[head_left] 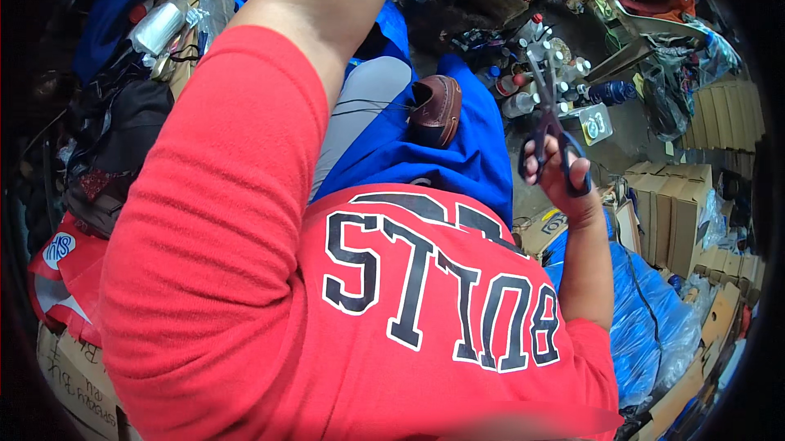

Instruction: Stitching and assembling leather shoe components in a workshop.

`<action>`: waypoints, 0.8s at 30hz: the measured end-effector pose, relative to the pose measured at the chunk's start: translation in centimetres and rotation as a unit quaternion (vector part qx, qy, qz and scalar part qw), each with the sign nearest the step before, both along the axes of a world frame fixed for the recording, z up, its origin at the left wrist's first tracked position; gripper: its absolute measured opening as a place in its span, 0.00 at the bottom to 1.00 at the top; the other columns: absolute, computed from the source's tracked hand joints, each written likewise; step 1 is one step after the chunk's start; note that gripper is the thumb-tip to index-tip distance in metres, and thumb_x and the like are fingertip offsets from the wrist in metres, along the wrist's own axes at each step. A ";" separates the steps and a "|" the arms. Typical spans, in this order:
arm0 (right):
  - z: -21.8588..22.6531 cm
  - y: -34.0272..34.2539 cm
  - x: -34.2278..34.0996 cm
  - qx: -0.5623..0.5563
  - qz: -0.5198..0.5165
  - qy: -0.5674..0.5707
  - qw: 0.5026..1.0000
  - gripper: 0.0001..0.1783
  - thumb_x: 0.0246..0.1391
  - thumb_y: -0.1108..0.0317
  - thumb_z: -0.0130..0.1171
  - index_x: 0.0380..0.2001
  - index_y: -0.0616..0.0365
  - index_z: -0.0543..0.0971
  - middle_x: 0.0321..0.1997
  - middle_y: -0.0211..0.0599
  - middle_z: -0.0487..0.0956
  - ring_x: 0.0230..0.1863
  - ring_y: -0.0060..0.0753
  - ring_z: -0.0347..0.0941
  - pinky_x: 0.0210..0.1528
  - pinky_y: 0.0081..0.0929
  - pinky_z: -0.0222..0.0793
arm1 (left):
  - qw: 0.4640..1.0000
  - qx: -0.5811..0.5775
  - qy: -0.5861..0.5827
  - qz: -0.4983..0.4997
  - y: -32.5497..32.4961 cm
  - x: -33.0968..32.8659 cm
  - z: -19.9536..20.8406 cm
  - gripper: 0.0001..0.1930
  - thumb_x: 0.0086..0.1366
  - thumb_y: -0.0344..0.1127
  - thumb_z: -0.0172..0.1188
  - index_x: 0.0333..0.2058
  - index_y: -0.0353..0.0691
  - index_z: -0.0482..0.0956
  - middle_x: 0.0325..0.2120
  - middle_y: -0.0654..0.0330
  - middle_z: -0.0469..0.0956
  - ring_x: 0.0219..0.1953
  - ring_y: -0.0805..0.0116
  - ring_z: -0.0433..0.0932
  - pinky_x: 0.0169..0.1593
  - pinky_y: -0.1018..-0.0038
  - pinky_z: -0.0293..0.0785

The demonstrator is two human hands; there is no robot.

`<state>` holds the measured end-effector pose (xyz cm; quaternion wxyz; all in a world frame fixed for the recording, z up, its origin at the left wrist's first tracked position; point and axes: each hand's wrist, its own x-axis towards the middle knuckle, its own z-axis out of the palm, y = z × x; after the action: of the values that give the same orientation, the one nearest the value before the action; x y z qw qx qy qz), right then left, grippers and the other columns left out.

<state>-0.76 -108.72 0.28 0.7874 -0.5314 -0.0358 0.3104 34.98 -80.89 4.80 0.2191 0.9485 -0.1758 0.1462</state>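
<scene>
My right hand (562, 173) is closed round the dark handles of a pair of scissors (549, 118), fingers and thumb at the loops. The blades point away from me and stand slightly apart, with nothing between them. My left arm (327, 0) reaches up past the top edge, so the left hand is out of sight. On my lap, over blue cloth (474, 138), rests a brown moccasin-style shoe (437, 111) with lighter stitching. Thin dark threads (368, 104) stretch left from the shoe across a grey patch of cloth.
Several bottles (556, 57) crowd the floor beyond the scissors. Cardboard boxes (675, 208) and a blue plastic bag (638, 302) lie on the right. Dark bags (123, 138), a red bag (69, 269) and plastic packaging (159, 28) are heaped on the left.
</scene>
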 end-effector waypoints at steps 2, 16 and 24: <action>-0.4 0.4 -0.8 -0.010 0.000 0.036 0.999 0.49 0.32 0.26 0.61 0.44 0.62 0.70 0.32 0.30 0.72 0.34 0.23 0.69 0.36 0.20 0.67 | 0.991 0.036 -0.124 -0.019 0.6 -0.5 -0.4 0.16 0.51 0.26 0.50 0.37 0.47 0.82 0.47 0.50 0.75 0.55 0.54 0.68 0.61 0.62 0.58; 1.5 1.8 -1.8 -0.044 0.128 0.065 0.989 0.54 0.30 0.21 0.57 0.43 0.64 0.71 0.31 0.32 0.75 0.29 0.23 0.73 0.33 0.21 0.69 | 0.951 -0.035 0.175 -0.253 5.9 -20.1 -3.3 0.15 0.56 0.44 0.62 0.35 0.38 0.80 0.28 0.53 0.79 0.32 0.61 0.78 0.38 0.69 0.73; 0.7 3.4 -0.9 -0.091 0.229 0.099 0.964 0.47 0.41 0.25 0.54 0.42 0.64 0.73 0.26 0.35 0.77 0.23 0.23 0.73 0.28 0.17 0.69 | 0.945 -0.042 0.241 -0.219 8.2 -28.8 -6.2 0.09 0.59 0.35 0.60 0.35 0.37 0.79 0.29 0.57 0.75 0.35 0.66 0.74 0.41 0.68 0.71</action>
<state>-1.67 -105.28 1.02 0.6436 -0.5449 -0.0503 0.5351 6.18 -72.67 -1.41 0.3212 0.8836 -0.3145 -0.1307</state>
